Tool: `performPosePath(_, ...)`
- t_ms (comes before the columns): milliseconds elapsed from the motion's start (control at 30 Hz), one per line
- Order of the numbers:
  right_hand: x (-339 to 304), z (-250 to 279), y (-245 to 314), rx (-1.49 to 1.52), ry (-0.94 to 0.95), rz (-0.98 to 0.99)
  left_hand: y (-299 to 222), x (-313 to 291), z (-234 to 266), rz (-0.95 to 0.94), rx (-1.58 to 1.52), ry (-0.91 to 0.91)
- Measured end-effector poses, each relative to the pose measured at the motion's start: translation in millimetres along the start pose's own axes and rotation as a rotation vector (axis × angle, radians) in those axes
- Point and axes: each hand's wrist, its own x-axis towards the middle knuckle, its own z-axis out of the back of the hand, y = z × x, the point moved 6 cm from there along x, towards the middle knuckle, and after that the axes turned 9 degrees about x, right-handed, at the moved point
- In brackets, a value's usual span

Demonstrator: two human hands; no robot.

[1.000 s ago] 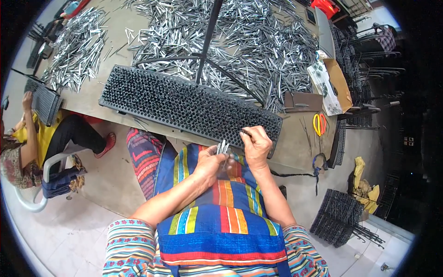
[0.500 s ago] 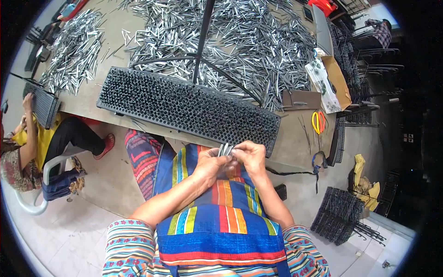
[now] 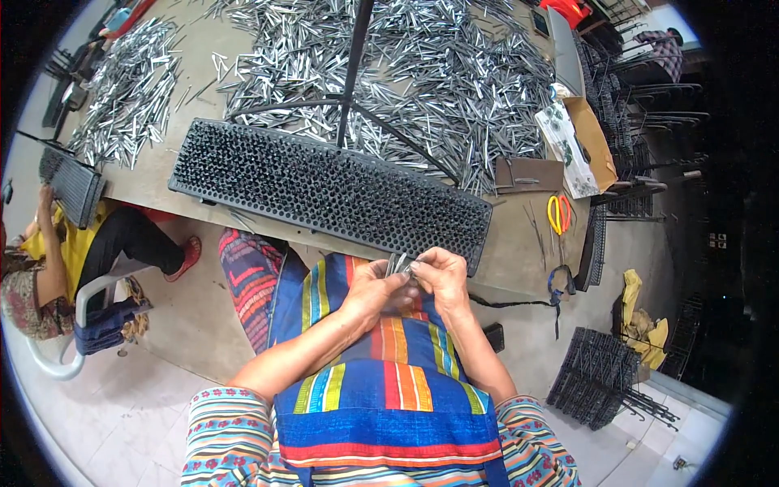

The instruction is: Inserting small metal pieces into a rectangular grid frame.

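Observation:
Above my lap, close to the table's front edge, both hands meet around a few slim grey metal pieces [image 3: 396,262]. My left hand [image 3: 372,288] is closed with the pieces sticking up between thumb and fingers. Thumb and forefinger of my right hand [image 3: 442,278] pinch at the same bunch from the right; which piece they hold is too small to tell. Just beyond my hands lies a long black rack [image 3: 324,191] with rows of round holes, slanting across the table edge. Small dark tips fill its far part, while the holes along the near right look bare.
Heaps of slim metal pieces [image 3: 389,65] cover the table [image 3: 199,69]. A thin black stand [image 3: 357,73] rises behind the rack. To the right are yellow-orange scissors [image 3: 560,215], a brown pad [image 3: 527,174] and an open carton [image 3: 588,146]. At left, a co-worker [image 3: 49,276] sits with another rack [image 3: 79,191].
My right fingers have shifted slightly at the bunch of metal pieces; my left hand stays nearly still. The co-worker's hand at left has moved lower beside their rack.

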Motion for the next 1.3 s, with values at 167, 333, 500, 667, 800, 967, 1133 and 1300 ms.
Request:
performPosePath(167, -3, 0, 0, -0.076, -0.028, -0.005, 0, 2, 2, -0.027, 0.016, -0.018)
performPosePath(333, -3, 0, 1, -0.108, -0.064, -0.045, 4, 3, 2, -0.016, 0.009, -0.018)
performPosePath(500, -6, 8, 13, 0.03, -0.185, 0.178, 4, 7, 5, -0.061, 0.002, -0.11)
performPosePath(667, 4, 11, 44, -0.085, -0.257, 0.473, 14, 13, 13, -0.022, -0.02, -0.121)
performPosePath(800, 10, 9, 55, -0.36, -0.261, 0.718, 9, 10, 8, 0.008, -0.036, -0.104)
performPosePath(967, 7, 5, 61, -0.532, -0.248, 0.811, 11, 10, 11, 0.027, -0.087, -0.128)
performPosePath(1133, 5, -1, 64, -0.665, -0.211, 0.826, 7, 11, 10, -0.012, -0.043, -0.108)
performPosePath(1300, 4, -9, 66, -0.751, -0.22, 0.792, 4, 9, 10, 0.003, -0.065, -0.14)
